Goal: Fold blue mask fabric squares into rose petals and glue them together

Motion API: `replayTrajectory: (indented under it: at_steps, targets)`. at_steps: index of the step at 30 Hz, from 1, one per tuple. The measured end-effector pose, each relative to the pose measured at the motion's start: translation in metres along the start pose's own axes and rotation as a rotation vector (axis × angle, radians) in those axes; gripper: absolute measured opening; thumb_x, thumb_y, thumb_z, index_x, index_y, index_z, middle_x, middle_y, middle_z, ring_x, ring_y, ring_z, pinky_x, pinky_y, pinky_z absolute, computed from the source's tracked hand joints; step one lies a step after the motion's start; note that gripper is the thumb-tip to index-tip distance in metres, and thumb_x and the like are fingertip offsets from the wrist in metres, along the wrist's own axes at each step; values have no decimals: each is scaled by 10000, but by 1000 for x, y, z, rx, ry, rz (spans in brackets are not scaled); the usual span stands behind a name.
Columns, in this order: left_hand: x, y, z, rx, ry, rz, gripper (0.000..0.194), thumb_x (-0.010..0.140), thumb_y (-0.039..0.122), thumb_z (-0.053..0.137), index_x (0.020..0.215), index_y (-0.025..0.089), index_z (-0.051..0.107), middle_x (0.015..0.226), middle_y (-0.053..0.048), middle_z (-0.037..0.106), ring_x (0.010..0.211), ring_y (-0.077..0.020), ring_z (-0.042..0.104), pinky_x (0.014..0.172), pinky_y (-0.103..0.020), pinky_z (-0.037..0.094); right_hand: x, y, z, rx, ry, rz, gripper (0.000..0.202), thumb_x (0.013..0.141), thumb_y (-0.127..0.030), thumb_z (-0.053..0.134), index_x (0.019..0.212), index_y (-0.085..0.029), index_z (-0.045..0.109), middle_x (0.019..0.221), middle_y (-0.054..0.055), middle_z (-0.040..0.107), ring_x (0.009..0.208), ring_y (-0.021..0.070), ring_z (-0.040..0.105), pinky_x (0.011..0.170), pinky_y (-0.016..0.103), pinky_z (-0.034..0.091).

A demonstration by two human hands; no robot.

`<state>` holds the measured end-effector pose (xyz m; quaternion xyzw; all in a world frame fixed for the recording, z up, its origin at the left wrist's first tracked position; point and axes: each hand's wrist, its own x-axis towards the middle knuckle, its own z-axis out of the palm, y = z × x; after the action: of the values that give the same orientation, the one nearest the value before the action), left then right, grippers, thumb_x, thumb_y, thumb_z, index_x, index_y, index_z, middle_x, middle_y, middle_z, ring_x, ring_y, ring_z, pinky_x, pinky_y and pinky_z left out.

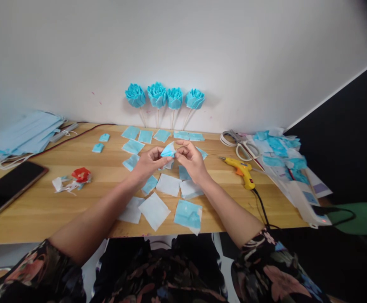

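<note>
Between my two hands, above the middle of the table, is a small piece of blue and white mask fabric (168,150), folded to a point. My left hand (151,161) pinches its left side between thumb and fingers. From the other side my right hand (191,159) grips the lower right edge, fingers curled. Under and around the hands lie several loose fabric squares, some blue side up (188,213), some white side up (154,211). Two small folded blue pieces (98,147) sit apart on the left.
Several blue fabric flowers (157,95) on sticks lean against the wall. On the right are a yellow glue gun (241,170) with its cord, scissors (246,150), fabric scraps (278,145) and a power strip (309,204). Face masks (22,132), a phone (11,187) and red scraps (81,174) lie left.
</note>
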<state>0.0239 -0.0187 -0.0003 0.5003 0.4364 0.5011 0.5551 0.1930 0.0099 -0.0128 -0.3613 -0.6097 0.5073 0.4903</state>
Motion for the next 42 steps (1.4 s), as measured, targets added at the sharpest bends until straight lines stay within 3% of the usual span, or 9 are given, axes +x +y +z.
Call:
replayTrajectory:
  at_steps: [18,23,27,31,42]
  targets:
    - [3,-7,-4,70,54,1,270,738,395,720,658,177,581,568,28,543,562,-98,464,603,-257,360,-1,0,1,-56,-33,-15,400,826,-305,640,1216,-237,584,779,-33,613,744,137,582,754,310,476]
    - [3,-6,-5,57,54,2,249,732,379,713,665,177,584,572,29,547,563,-99,467,611,-261,363,0,-3,-4,-65,14,-33,382,851,-330,607,1222,-240,593,919,9,682,890,168,628,871,343,490]
    - [3,-6,-5,60,34,-4,254,736,379,716,664,178,579,572,31,543,569,-98,461,619,-262,361,-1,-6,-4,-27,-87,21,482,839,-358,631,1307,-265,559,1060,32,682,1010,193,627,927,362,485]
    - [3,-6,-5,61,11,13,276,733,391,726,649,179,569,573,34,527,574,-98,456,615,-262,355,-2,-4,1,19,-165,54,587,812,-360,673,1372,-283,515,1092,31,668,990,191,625,873,341,501]
    - [3,-7,-4,69,-10,5,296,691,421,765,659,179,597,583,33,518,577,-101,452,596,-260,349,-1,1,1,-4,-113,48,573,797,-302,661,1357,-273,544,943,2,621,875,161,594,797,307,488]
